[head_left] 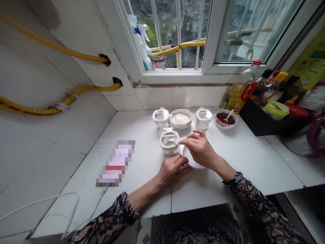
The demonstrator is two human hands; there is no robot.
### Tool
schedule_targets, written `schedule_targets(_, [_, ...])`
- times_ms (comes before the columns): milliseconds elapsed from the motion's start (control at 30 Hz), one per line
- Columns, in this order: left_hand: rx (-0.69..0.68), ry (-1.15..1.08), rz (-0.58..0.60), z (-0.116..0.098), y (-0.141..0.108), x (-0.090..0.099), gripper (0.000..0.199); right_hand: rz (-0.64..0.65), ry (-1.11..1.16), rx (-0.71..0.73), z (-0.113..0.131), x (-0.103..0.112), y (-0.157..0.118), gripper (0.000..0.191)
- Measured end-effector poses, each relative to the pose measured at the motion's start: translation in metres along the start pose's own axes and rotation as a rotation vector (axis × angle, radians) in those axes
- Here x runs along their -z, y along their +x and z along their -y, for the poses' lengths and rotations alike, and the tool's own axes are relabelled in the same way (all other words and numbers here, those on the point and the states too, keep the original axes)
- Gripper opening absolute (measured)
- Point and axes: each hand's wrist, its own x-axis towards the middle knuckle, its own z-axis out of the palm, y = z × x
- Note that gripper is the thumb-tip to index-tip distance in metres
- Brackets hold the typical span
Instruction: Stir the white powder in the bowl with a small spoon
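My left hand (171, 170) is closed on the left rim of a white bowl (195, 165) that holds something white. Above that bowl, my right hand (200, 149) pinches a small spoon (173, 140), its end at the opening of a square clear jar (169, 148) with a cream rim. Much of the bowl and the spoon's handle are hidden by the right hand. Behind stand a second clear jar (161, 117), a bowl of white grains (181, 119) with a spoon in it, and another lidded jar (203, 118).
To the right sits a bowl of dark red flakes (225, 118) with a white spoon. An oil bottle (237, 95) and a black rack (261, 117) of condiments stand beyond it. A blurred-out phone (116, 164) with a white cable (98, 203) lies at the left.
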Motion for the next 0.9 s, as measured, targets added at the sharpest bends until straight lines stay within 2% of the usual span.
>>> schedule_targets(133, [-0.005,-0.009,0.008,0.0,0.001,0.0,0.014,-0.204,0.093,-0.111,-0.004,0.017,-0.002,0.022])
schedule_targets(200, [-0.007,-0.014,0.007,0.0,0.001,0.001,0.014,-0.265,0.075,-0.161,-0.007,0.023,-0.005,0.02])
schedule_targets(267, [-0.008,-0.016,0.008,0.001,0.0,0.001,0.014,-0.244,0.021,-0.17,-0.011,0.024,-0.008,0.019])
schedule_targets(367, [-0.012,-0.007,0.009,0.001,0.0,0.001,0.014,-0.134,-0.044,-0.15,-0.015,0.016,-0.012,0.018])
schedule_targets(500, [-0.012,0.01,0.013,0.001,-0.001,0.001,0.014,-0.033,0.0,-0.193,-0.014,0.008,-0.013,0.019])
schedule_targets(600, [-0.015,0.011,0.013,0.001,0.0,0.001,0.014,-0.06,0.124,-0.366,-0.014,0.012,-0.012,0.02])
schedule_targets(767, [-0.023,0.001,0.016,0.0,0.001,0.002,0.015,-0.147,0.536,-0.721,-0.023,0.023,-0.009,0.017])
schedule_targets(900, [-0.025,-0.001,0.011,0.0,0.001,0.002,0.015,-0.202,0.682,-0.818,-0.028,0.026,-0.007,0.015])
